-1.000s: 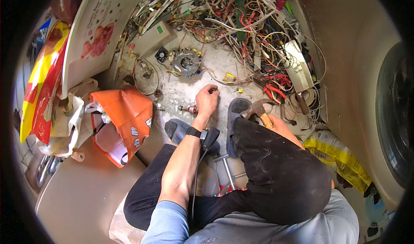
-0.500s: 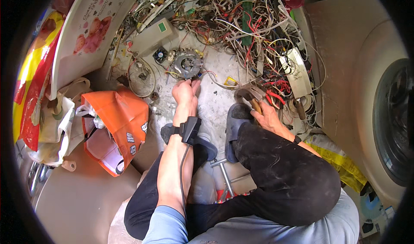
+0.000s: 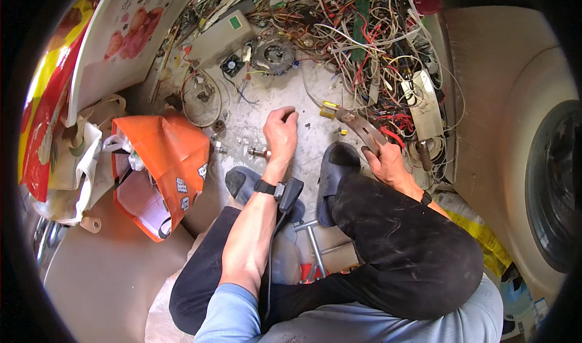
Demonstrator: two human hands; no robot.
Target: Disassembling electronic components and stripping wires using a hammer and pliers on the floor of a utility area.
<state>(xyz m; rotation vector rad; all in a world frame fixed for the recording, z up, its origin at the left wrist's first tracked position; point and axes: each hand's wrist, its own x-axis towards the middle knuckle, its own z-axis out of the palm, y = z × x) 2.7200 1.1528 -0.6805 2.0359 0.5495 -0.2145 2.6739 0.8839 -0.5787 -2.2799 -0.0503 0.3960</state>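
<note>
My left hand [image 3: 280, 136] is closed, fingers curled and thumb against them, over the pale floor; whether anything small is inside is hidden. Beside its wrist lies a small metal bolt-like piece [image 3: 257, 152]. My right hand [image 3: 390, 166] grips a hammer [image 3: 360, 129] with a worn brownish surface, its far end reaching toward a small yellow piece [image 3: 328, 109]. Beyond my left hand, apart from it, rests a round grey motor stator [image 3: 274, 56] with wires coming off it.
A tangled heap of wires [image 3: 382, 52] fills the far right, beside a white metal strip [image 3: 422, 105]. A beige box [image 3: 221, 37] and small black fan [image 3: 231, 65] sit far left. An orange bag [image 3: 160, 167] stands left, a round-windowed appliance [image 3: 503, 100] right.
My left hand has left the stator and drawn back toward me, slightly right. The hammer in my right hand has turned, showing more of its length. The view has shifted slightly.
</note>
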